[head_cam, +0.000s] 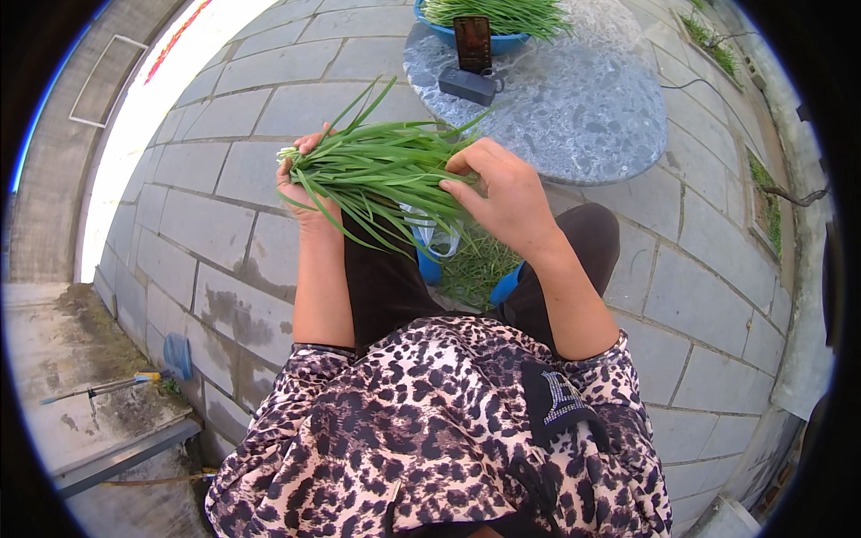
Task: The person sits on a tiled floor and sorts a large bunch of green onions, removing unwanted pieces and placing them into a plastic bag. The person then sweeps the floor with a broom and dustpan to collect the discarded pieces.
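Note:
A bunch of garlic chives point(390, 158) lies across my lap space, white stem ends to the left and green leaves fanning right. My left hand point(303, 178) grips it close to the stem ends, with the fingers partly hidden behind the leaves. At the leaf tips is my right hand point(501, 191), thumb and forefinger bent around some of them; its other fingers are mostly hidden. Below the bunch, a pile of loose green leaves point(477, 265) lies on the ground between my blue shoes point(428, 265). A whitish plastic bag point(440, 239) shows partly beneath the chives.
Ahead stands an oval stone-patterned table point(585, 114). On it are a blue basin point(508, 45) heaped with more chives point(498, 15), an upright phone point(473, 44) and a dark box-shaped device point(467, 86). A blue dustpan-like object point(177, 356) rests at left on the grey paving point(222, 235).

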### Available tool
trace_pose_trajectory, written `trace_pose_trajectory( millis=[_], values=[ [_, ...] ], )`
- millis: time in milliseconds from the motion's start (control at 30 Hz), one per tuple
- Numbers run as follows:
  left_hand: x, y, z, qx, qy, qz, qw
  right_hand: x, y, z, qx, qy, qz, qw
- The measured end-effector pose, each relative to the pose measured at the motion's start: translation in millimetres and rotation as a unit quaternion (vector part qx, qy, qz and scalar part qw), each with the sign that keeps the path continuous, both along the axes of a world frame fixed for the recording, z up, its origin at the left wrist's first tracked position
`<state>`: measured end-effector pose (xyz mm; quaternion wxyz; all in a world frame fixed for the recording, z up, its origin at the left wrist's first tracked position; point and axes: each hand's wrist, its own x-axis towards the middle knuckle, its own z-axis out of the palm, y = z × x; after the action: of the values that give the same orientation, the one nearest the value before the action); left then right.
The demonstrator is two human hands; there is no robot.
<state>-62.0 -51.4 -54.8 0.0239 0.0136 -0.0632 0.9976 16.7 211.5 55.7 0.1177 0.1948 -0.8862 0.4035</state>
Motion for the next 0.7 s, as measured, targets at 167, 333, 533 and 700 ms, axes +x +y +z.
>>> trace_pose_trajectory(
  millis=[167, 333, 533, 700],
  values=[
    [1.4, 0.8, -3.3, -0.014, 0.012, 0.008, 1.000, -5.5, -10.4, -17.9, -0.021, 0.041, -0.013, 0.999],
    [-2.4, -1.4, -7.8, -0.036, -0.027, 0.032, 0.998, -2.2, -14.0, -27.3, -0.263, -0.062, -0.045, 0.962],
    [-1.2, -8.1, -13.9, -0.068, -0.051, 0.064, 0.994, -4.2, 20.5, -3.6, -0.255, -0.134, -0.103, 0.952],
    [0.8, -2.7, -14.1, -0.107, -0.042, 0.057, 0.992, -7.3, 10.8, -2.3, -0.076, 0.059, -0.028, 0.995]
  ],
)
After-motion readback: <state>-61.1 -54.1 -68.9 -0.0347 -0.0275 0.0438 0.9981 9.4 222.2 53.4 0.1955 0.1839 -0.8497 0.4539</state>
